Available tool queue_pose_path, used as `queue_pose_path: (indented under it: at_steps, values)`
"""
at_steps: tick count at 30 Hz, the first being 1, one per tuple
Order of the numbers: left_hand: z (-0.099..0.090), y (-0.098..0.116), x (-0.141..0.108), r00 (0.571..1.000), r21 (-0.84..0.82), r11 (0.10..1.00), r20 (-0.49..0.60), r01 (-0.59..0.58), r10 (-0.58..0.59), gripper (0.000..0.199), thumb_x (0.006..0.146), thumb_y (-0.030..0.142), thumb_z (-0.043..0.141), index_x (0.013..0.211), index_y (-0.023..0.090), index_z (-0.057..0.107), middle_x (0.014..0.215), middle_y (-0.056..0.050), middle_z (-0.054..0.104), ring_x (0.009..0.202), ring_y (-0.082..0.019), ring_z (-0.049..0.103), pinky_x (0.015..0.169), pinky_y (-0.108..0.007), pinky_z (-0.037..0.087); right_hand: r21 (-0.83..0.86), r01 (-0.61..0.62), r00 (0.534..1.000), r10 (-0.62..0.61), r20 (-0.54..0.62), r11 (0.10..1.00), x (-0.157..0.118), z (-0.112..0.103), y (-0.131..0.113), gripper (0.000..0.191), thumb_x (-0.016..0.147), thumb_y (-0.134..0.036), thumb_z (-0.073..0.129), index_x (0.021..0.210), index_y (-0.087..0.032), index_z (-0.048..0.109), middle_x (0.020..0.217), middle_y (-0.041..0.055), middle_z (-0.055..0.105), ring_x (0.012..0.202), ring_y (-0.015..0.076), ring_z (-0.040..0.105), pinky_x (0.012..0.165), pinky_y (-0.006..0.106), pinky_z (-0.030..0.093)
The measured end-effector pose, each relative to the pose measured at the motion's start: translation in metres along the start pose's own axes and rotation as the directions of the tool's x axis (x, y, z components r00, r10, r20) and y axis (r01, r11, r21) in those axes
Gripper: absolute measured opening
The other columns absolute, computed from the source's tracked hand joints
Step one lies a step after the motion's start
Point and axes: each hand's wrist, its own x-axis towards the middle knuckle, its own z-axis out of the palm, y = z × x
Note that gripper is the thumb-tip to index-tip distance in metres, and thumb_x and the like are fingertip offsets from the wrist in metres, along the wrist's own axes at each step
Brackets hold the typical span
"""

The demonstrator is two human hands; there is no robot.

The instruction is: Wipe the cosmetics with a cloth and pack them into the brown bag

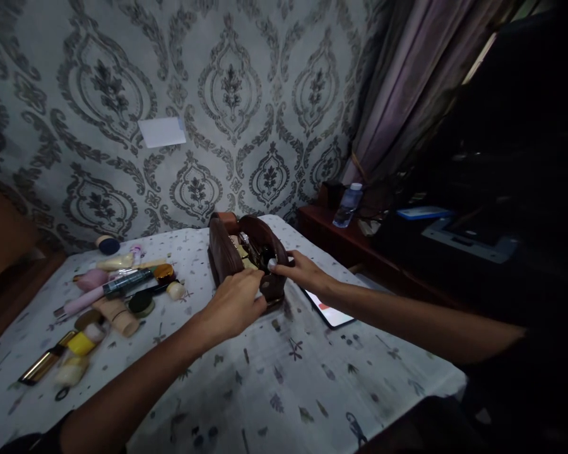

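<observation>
A brown zip-up cosmetic bag (221,255) sits unzipped on the patterned cloth, its mouth facing up. Inside it are several small items (246,249), too dark to name. My left hand (236,304) grips the bag's near edge, fingers bent over the rim and thumb low on the front. On the right side, my right hand (307,272) pinches the bag's rim, its fingers partly hidden behind the side. A small whitish spot shows at the right thumb tip; I cannot tell what it is.
Loose cosmetics lie at left, including a pink-and-teal tube (127,282), a gold tube (45,366) and a yellow-banded bottle (80,343). A lit phone or tablet (334,313) lies under my right forearm. A water bottle (348,205) stands on the red-brown ledge (317,227).
</observation>
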Motion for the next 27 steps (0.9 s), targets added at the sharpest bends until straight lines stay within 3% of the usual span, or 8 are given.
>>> queue_pose_path:
  at_steps: [3, 6, 10, 13, 15, 19, 23, 27]
  values:
    - [0.004, -0.001, -0.021, 0.994, -0.005, 1.0, -0.109, 0.02, -0.02, 0.044, 0.09, 0.018, 0.044, 0.134, 0.02, 0.049, 0.124, -0.01, 0.06, 0.103, -0.024, 0.064, 0.084, -0.033, 0.05, 0.088, -0.073, 0.997, 0.075, -0.02, 0.993, -0.008, -0.003, 0.0, 0.062, 0.08, -0.048, 0.065, 0.129, -0.014, 0.05, 0.113, 0.0136, 0.067, 0.103, 0.0266, 0.065, 0.089, 0.04, 0.05]
    - [0.012, -0.012, -0.049, 0.99, -0.069, 0.997, -0.134, 0.035, -0.044, 0.042, 0.091, 0.019, 0.04, 0.132, 0.022, 0.051, 0.121, -0.009, 0.059, 0.1, -0.023, 0.064, 0.081, -0.033, 0.05, 0.068, 0.145, 0.979, -0.133, -0.154, 0.987, -0.023, -0.004, 0.002, 0.051, 0.085, -0.043, 0.059, 0.127, -0.016, 0.05, 0.122, 0.0155, 0.06, 0.11, 0.0274, 0.06, 0.091, 0.044, 0.05]
    - [0.028, -0.047, -0.089, 0.981, -0.115, 0.981, -0.097, 0.154, -0.165, 0.035, 0.091, 0.021, 0.038, 0.119, 0.021, 0.058, 0.111, -0.008, 0.062, 0.081, -0.021, 0.065, 0.073, -0.033, 0.051, -0.11, 0.597, 0.768, -0.606, -0.21, 0.795, -0.055, 0.004, 0.002, 0.017, 0.095, -0.032, 0.051, 0.107, -0.022, 0.058, 0.104, 0.0106, 0.063, 0.097, 0.0237, 0.06, 0.084, 0.04, 0.05]
    - [0.037, -0.075, -0.114, 0.956, -0.136, 0.955, -0.098, 0.263, -0.277, 0.028, 0.09, 0.024, 0.041, 0.11, 0.019, 0.06, 0.102, -0.007, 0.064, 0.072, -0.019, 0.063, 0.07, -0.033, 0.05, -0.13, 0.771, 0.629, -0.778, 0.002, 0.623, -0.074, 0.022, 0.003, 0.017, 0.098, -0.024, 0.048, 0.083, -0.022, 0.056, 0.08, 0.0054, 0.062, 0.076, 0.0185, 0.059, 0.068, 0.031, 0.049]
    - [0.042, -0.089, -0.128, 0.938, -0.141, 0.94, -0.116, 0.31, -0.327, 0.026, 0.09, 0.026, 0.041, 0.104, 0.019, 0.061, 0.096, -0.006, 0.065, 0.074, -0.02, 0.062, 0.072, -0.033, 0.05, -0.128, 0.818, 0.575, -0.798, 0.18, 0.56, -0.079, 0.039, 0.006, 0.021, 0.097, -0.021, 0.048, 0.078, -0.021, 0.056, 0.075, 0.0044, 0.062, 0.071, 0.0173, 0.058, 0.064, 0.029, 0.047]
    - [0.05, -0.106, -0.148, 0.909, -0.203, 0.915, -0.162, 0.349, -0.383, 0.024, 0.091, 0.03, 0.041, 0.099, 0.019, 0.062, 0.095, -0.006, 0.065, 0.073, -0.02, 0.061, 0.073, -0.034, 0.048, -0.154, 0.784, 0.611, -0.704, 0.362, 0.602, -0.075, 0.075, 0.011, 0.009, 0.09, -0.014, 0.053, 0.091, -0.018, 0.061, 0.09, 0.0076, 0.066, 0.084, 0.0203, 0.061, 0.073, 0.032, 0.05]
    - [0.058, -0.12, -0.159, 0.893, -0.298, 0.899, -0.219, 0.321, -0.392, 0.024, 0.09, 0.035, 0.045, 0.096, 0.021, 0.063, 0.089, -0.005, 0.065, 0.069, -0.019, 0.059, 0.067, -0.031, 0.047, -0.2, 0.707, 0.697, -0.618, 0.363, 0.679, -0.07, 0.097, 0.011, 0.016, 0.09, -0.013, 0.051, 0.1, -0.017, 0.063, 0.097, 0.0091, 0.066, 0.091, 0.0225, 0.061, 0.079, 0.035, 0.05]
    - [0.064, -0.133, -0.162, 0.871, -0.447, 0.849, -0.252, 0.282, -0.422, 0.024, 0.089, 0.036, 0.048, 0.095, 0.02, 0.064, 0.09, -0.004, 0.064, 0.067, -0.016, 0.058, 0.062, -0.028, 0.046, -0.207, 0.688, 0.714, -0.599, 0.362, 0.695, -0.071, 0.102, 0.012, 0.019, 0.091, -0.014, 0.046, 0.102, -0.017, 0.062, 0.098, 0.0096, 0.066, 0.093, 0.0238, 0.061, 0.081, 0.037, 0.05]
